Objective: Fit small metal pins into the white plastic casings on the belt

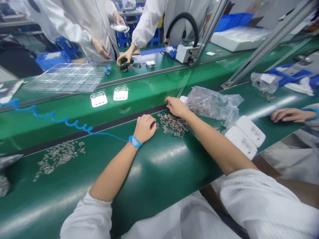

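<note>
A pile of small metal parts (173, 124) lies on the green bench (154, 172) in front of me. My left hand (144, 127) rests beside the pile's left edge with its fingers curled, a few parts at the fingertips; a blue wrist strap (135, 141) circles the wrist. My right hand (176, 107) lies over the far edge of the pile, fingers bent down onto the parts. What either hand grips is hidden. A clear plastic bag (211, 104) with more parts lies just right of my right hand.
Two white trays (245, 135) sit at the bench's right edge. Two small metal-framed pieces (109, 96) ride the green conveyor (74, 106). Another scatter of parts (58, 157) lies left. A neighbour's hand (289, 115) rests right. People in white coats work opposite near a clear tray (67, 78).
</note>
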A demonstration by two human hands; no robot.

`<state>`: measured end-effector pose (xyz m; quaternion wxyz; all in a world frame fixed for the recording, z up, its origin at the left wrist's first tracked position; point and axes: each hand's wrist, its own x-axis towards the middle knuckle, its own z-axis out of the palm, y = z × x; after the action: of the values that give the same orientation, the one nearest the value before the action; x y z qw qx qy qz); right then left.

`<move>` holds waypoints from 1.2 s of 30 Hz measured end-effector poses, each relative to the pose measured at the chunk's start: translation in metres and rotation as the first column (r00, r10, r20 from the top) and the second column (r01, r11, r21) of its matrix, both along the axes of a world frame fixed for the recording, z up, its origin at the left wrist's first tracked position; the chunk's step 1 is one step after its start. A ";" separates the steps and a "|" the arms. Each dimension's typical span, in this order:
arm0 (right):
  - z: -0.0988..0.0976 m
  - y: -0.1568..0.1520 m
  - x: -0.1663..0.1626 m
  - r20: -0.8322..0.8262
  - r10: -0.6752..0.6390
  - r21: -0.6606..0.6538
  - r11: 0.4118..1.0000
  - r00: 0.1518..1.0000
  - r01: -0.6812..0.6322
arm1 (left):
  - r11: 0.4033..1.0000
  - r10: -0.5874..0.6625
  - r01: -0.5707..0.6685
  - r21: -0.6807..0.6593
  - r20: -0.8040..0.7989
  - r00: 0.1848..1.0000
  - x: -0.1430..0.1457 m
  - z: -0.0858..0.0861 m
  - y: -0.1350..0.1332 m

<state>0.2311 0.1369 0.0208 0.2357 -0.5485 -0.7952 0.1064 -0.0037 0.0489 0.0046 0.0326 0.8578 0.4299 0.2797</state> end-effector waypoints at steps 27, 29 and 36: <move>0.017 -0.263 0.063 -0.233 -0.666 -0.233 0.746 0.708 0.624 | 0.982 -0.146 0.175 -0.071 0.297 0.944 0.018 0.002 -0.061; 0.019 -0.260 0.067 -0.171 -0.677 -0.098 0.735 0.716 0.671 | 0.974 -0.185 0.215 -0.077 0.281 0.942 0.017 0.002 -0.067; 0.012 -0.266 0.101 -0.023 -0.834 0.021 0.551 0.551 0.834 | 0.968 -0.198 0.228 -0.101 0.242 0.950 0.017 0.002 -0.069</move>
<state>0.3317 -0.1287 0.0328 0.2702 -0.8556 -0.4407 -0.0268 0.0129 -0.0203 0.0061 0.1671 0.8572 0.3450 0.3439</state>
